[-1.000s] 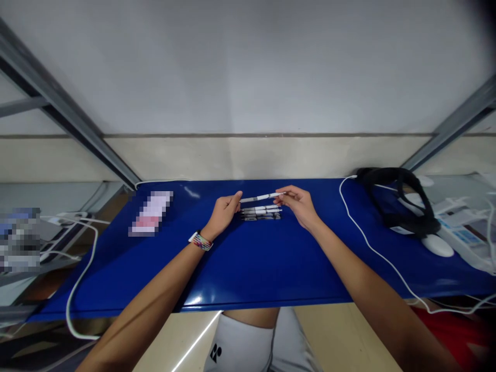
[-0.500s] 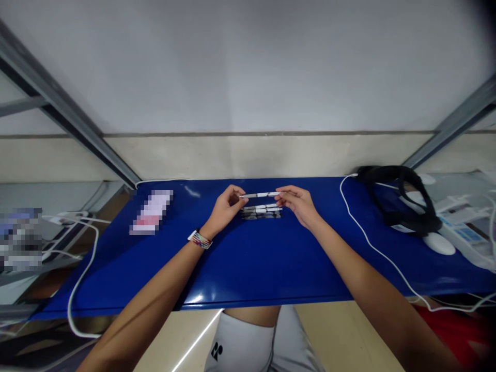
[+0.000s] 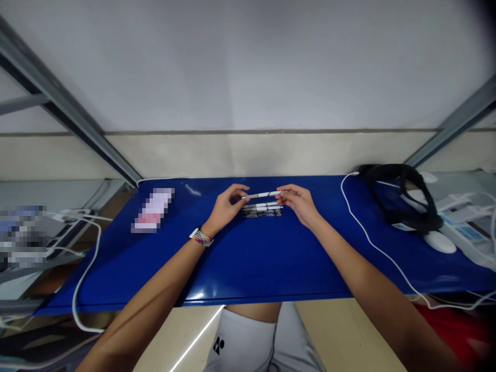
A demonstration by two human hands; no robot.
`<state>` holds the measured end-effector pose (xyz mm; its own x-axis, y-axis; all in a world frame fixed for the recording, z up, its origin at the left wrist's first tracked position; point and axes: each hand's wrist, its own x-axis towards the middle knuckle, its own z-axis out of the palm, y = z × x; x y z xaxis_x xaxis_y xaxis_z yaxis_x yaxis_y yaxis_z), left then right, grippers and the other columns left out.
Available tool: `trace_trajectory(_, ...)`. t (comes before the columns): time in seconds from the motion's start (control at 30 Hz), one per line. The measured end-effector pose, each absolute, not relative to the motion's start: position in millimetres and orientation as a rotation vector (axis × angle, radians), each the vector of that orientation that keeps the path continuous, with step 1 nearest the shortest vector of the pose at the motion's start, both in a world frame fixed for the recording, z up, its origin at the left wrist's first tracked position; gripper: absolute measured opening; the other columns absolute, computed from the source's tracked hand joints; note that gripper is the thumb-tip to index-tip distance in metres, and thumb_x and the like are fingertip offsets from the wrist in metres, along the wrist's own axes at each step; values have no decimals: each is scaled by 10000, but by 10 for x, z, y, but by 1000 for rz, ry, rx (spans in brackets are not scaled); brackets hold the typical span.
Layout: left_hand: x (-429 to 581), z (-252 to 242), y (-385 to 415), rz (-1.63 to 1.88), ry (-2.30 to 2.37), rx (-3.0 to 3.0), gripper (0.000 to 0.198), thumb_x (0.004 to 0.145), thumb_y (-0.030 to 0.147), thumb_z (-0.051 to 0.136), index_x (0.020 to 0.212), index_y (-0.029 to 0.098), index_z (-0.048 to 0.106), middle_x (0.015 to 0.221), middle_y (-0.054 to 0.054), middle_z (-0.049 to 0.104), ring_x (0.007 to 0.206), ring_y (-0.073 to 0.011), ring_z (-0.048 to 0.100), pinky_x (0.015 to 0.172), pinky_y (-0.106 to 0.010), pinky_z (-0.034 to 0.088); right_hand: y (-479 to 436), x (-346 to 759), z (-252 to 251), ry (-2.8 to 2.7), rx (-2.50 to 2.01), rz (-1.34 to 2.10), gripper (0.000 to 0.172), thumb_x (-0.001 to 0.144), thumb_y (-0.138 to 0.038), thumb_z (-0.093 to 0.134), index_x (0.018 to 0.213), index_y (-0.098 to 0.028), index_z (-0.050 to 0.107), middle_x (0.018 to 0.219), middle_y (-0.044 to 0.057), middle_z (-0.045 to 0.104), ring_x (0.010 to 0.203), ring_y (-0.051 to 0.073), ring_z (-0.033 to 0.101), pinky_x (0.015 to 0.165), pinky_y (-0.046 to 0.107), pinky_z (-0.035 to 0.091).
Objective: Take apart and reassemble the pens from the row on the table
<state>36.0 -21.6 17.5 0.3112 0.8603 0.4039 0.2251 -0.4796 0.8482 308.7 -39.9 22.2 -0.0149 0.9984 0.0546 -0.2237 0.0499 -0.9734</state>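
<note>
Two hands pinch one white pen (image 3: 262, 195) by its ends: left hand (image 3: 225, 208), right hand (image 3: 299, 203); more pens (image 3: 262, 210) just below on blue table (image 3: 248, 258).

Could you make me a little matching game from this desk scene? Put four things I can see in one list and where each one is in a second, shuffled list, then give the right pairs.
Things:
1. white pen
2. row of pens
3. black headset
4. bracelet

Places:
A. on the left wrist
B. lying on the blue table, under the hands
C. far right of the table, beside a white cable
D. held above the table between the left hand and the right hand

Pairs: 1-D, 2-B, 3-C, 4-A
</note>
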Motion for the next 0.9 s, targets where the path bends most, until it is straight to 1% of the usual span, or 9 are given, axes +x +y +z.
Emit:
trace_trajectory(0.07,376,179,-233,1217,961,1950,392,929,334,795,1300,244,704,1255,-104,764,1118,-248,726,928,-374,565,-393,3095,221,-1069,-991,1277,276,738,-395,925,934,-224,833,826,58,809,715,187,721,752,371,596)
trace_trajectory(0.1,384,183,-243,1220,972,1958,387,932,343,795,1297,247,712,1281,-105,757,1131,-249,724,934,-372,566,-390,3097,219,-1068,-985,1278,274,740,-394,925,936,-225,833,828,57,810,716,186,723,753,369,595)
trace_trajectory(0.17,396,191,-262,1189,1003,1936,305,1002,397,717,1261,238,735,1147,-87,791,1034,-231,743,917,-366,565,-390,3097,217,-1084,-976,1282,274,750,-399,920,944,-227,833,837,58,813,719,187,727,750,368,593)
trace_trajectory(0.23,401,197,-274,1156,1014,1892,291,1058,435,630,1216,222,751,975,-63,804,931,-218,752,881,-355,561,-395,3090,217,-1103,-980,1283,279,752,-407,920,947,-227,831,839,59,812,719,190,729,745,368,591)
trace_trajectory(0.3,401,196,-273,1155,1007,1851,298,1064,442,622,1209,213,747,920,-56,810,912,-219,764,866,-347,555,-402,3080,220,-1102,-994,1288,287,742,-410,925,936,-223,827,827,58,809,706,189,727,735,367,588)
trace_trajectory(0.47,393,186,-246,1188,975,1805,324,1043,443,666,1268,215,714,945,-55,828,952,-226,782,908,-353,543,-409,3071,228,-1082,-1008,1318,315,723,-403,933,936,-196,828,815,74,811,692,197,732,736,378,586)
trace_trajectory(0.7,394,206,-259,1189,921,1784,295,1032,450,691,1196,208,730,973,-66,836,966,-231,787,933,-364,549,-383,3088,213,-967,-975,1416,241,721,-294,904,917,-176,829,773,75,801,658,169,694,703,328,564)
trace_trajectory(0.8,400,207,-269,1199,921,1769,294,1032,451,694,1192,207,727,978,-67,837,962,-226,784,926,-360,551,-384,3102,240,-857,-891,1563,237,772,-273,840,985,-169,822,765,60,785,657,163,682,673,304,570)
trace_trajectory(0.9,413,204,-268,1224,894,1711,299,1024,446,709,1194,200,718,1007,-76,837,997,-225,787,930,-355,556,-393,3121,269,-676,-748,1771,316,859,-286,732,1135,-145,796,810,67,781,678,166,681,652,296,592)
